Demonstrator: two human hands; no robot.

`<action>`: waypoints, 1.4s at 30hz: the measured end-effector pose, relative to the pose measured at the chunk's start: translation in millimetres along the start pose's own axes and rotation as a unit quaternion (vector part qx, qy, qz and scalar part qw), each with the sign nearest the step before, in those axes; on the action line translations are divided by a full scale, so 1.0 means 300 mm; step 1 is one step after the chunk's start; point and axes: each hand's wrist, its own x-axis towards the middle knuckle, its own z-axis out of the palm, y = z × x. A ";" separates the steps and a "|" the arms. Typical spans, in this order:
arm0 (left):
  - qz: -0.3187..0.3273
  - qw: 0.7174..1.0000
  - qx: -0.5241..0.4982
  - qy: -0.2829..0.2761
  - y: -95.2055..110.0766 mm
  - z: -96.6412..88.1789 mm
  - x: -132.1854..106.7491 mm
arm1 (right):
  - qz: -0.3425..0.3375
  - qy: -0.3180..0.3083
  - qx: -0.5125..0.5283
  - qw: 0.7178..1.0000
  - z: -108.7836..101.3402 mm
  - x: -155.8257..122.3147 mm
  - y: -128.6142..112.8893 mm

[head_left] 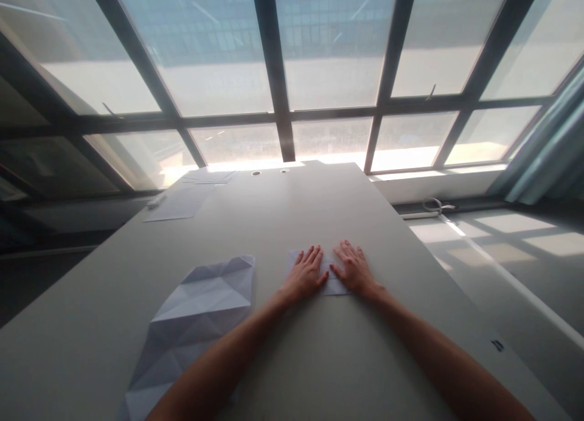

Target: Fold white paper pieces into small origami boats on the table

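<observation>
A small folded sheet of white paper [335, 286] lies flat on the white table, partly covered by both hands. My left hand [306, 271] rests palm down on its left part, fingers stretched forward. On its right part my right hand [354, 270] lies flat too, with the fingers spread and the thumb pointing inward. The two thumbs almost meet over the middle of the paper. Left of my left forearm is a larger creased sheet of paper [201, 314], unfolded, with raised fold lines; the forearm hides some of it.
The white table [283, 217] reaches toward tall framed windows [337, 50]. At its far left lie flat white sheets [180, 202]. Two round holes sit near the far edge. A small dark mark [497, 346] is near the right edge. A coiled cable [432, 205] is beyond the table's right side.
</observation>
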 end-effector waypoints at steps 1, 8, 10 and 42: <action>-0.003 1.000 -0.004 0.003 -0.001 -0.001 0.001 | 0.001 -0.004 0.001 1.000 0.000 0.000 0.000; -0.050 0.999 -0.011 0.017 0.000 -0.001 0.006 | 0.007 -0.017 -0.002 1.000 0.000 0.001 0.002; -0.061 0.998 -0.009 0.017 0.000 0.002 0.007 | 0.003 -0.017 -0.001 1.000 -0.001 0.000 0.002; -0.029 1.000 0.005 -0.001 -0.005 0.002 0.004 | -0.002 0.063 0.030 0.998 -0.002 0.007 0.007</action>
